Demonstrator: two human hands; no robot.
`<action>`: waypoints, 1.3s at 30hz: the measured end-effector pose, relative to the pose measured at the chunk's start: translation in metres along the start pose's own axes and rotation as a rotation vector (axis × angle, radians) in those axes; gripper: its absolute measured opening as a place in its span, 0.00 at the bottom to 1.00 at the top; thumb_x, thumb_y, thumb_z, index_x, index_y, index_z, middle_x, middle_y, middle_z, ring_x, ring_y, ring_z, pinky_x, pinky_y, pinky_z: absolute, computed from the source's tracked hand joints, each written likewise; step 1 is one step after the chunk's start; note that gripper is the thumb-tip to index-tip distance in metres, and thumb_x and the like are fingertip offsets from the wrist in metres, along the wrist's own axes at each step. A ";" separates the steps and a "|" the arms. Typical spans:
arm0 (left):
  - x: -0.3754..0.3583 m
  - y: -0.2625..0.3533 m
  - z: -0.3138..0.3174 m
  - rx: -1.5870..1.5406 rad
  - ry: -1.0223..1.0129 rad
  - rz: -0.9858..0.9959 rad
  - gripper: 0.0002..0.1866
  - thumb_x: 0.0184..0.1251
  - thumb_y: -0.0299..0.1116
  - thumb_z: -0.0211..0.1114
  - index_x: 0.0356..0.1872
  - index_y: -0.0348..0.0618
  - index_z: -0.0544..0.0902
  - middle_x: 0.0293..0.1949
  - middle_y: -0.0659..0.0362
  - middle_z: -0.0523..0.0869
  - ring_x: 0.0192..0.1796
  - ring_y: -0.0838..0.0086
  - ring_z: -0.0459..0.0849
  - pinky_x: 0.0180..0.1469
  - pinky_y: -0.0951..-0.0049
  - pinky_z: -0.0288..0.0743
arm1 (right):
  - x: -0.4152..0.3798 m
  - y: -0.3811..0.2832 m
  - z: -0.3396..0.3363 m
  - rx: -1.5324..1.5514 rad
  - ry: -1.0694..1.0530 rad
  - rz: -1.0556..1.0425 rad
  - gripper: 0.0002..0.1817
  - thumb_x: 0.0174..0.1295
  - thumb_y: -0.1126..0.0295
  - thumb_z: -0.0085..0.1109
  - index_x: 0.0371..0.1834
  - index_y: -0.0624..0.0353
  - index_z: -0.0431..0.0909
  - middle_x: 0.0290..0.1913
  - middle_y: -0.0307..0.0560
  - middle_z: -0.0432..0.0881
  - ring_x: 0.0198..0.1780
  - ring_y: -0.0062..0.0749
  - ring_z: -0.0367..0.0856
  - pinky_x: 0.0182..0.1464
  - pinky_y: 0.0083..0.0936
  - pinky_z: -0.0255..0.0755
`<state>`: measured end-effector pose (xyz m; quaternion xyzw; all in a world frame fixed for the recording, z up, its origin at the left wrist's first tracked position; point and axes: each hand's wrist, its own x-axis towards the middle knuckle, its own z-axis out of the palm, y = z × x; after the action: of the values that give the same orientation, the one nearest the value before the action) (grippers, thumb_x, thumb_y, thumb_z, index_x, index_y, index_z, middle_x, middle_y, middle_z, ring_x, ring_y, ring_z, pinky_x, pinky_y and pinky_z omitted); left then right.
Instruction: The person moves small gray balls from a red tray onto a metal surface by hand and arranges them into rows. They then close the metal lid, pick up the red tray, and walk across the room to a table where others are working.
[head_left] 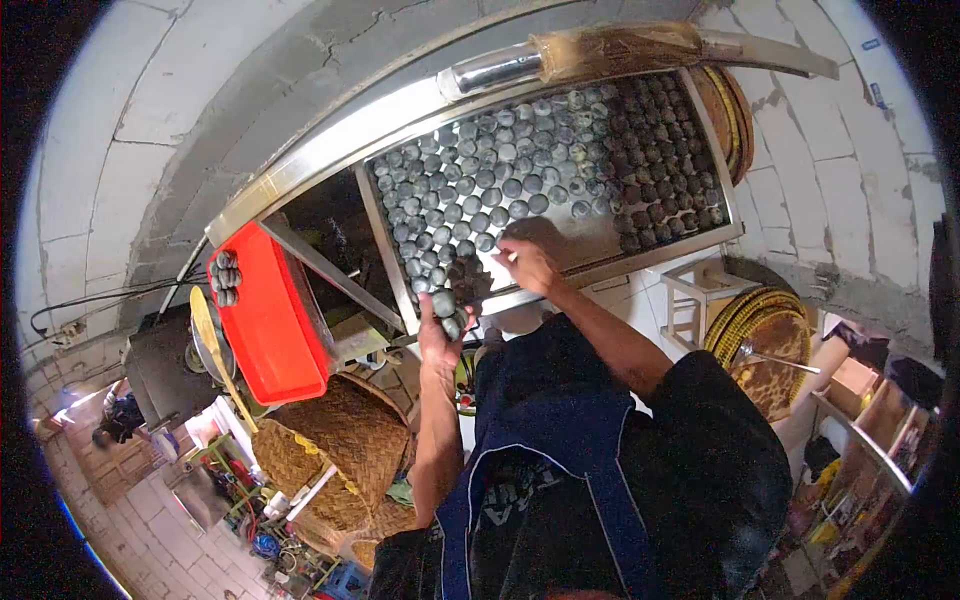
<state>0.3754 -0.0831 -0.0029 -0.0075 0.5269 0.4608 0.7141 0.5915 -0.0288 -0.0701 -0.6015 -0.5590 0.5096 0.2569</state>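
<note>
Rows of grey, dough-like balls (465, 186) cover a metal tray (596, 238) in front of me; those at its right end look much darker. In my left hand (438, 345), by the tray's near left corner, are several grey balls (446, 308), held in curled fingers. My right hand (528, 268) is over the near side of the tray, thumb and fingers bent toward each other, just right of a grey ball (485, 242). Whether anything small sits between those fingertips is hard to make out.
Left of the metal tray is a red plastic tray (268, 335) with a few grey balls (225, 278) at one end. A woven basket (335, 440) lies below it. A rolled metal cover (620, 52) runs along the back; round yellow-rimmed trays (765, 335) and a white stool (690, 300) stand right.
</note>
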 end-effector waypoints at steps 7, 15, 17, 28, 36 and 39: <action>0.005 -0.037 0.050 0.499 -0.068 0.172 0.26 0.72 0.57 0.55 0.43 0.40 0.83 0.36 0.57 0.86 0.29 0.72 0.83 0.28 0.73 0.80 | -0.040 -0.027 -0.010 0.487 -0.191 0.145 0.30 0.58 0.54 0.69 0.58 0.62 0.76 0.43 0.48 0.85 0.45 0.28 0.84 0.43 0.32 0.79; 0.007 -0.034 0.034 0.377 -0.071 0.040 0.26 0.69 0.55 0.61 0.45 0.37 0.79 0.36 0.55 0.86 0.28 0.70 0.83 0.26 0.72 0.81 | 0.017 0.026 -0.021 -0.409 0.145 0.178 0.22 0.54 0.62 0.69 0.51 0.60 0.80 0.46 0.62 0.83 0.49 0.56 0.82 0.52 0.43 0.75; -0.003 -0.025 0.029 0.303 -0.077 0.021 0.27 0.68 0.54 0.62 0.49 0.37 0.77 0.38 0.54 0.85 0.28 0.69 0.83 0.27 0.71 0.79 | 0.019 0.031 -0.018 -0.408 0.162 0.135 0.23 0.54 0.62 0.69 0.52 0.60 0.79 0.49 0.60 0.83 0.50 0.57 0.81 0.53 0.43 0.75; -0.024 0.001 -0.016 0.353 0.028 0.076 0.29 0.77 0.54 0.48 0.57 0.33 0.73 0.43 0.53 0.84 0.37 0.66 0.82 0.38 0.67 0.79 | 0.025 0.047 -0.012 -0.537 0.333 0.025 0.17 0.57 0.64 0.65 0.45 0.59 0.73 0.50 0.57 0.80 0.52 0.54 0.80 0.51 0.44 0.74; -0.018 0.007 -0.025 0.213 0.022 0.027 0.28 0.76 0.56 0.47 0.47 0.37 0.77 0.39 0.52 0.84 0.38 0.63 0.82 0.40 0.65 0.80 | 0.016 0.073 0.036 -0.641 -0.030 -0.113 0.29 0.54 0.68 0.59 0.63 0.55 0.73 0.28 0.55 0.84 0.33 0.56 0.83 0.43 0.48 0.77; -0.019 0.008 -0.026 0.158 0.057 0.027 0.28 0.72 0.59 0.52 0.36 0.40 0.80 0.36 0.53 0.85 0.36 0.62 0.84 0.39 0.62 0.82 | 0.013 0.063 0.025 -0.527 0.050 -0.190 0.27 0.54 0.66 0.61 0.60 0.57 0.76 0.30 0.57 0.84 0.34 0.56 0.83 0.41 0.47 0.77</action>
<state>0.3498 -0.1040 0.0041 0.0427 0.5819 0.4272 0.6907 0.5930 -0.0387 -0.1380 -0.6048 -0.7197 0.3053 0.1518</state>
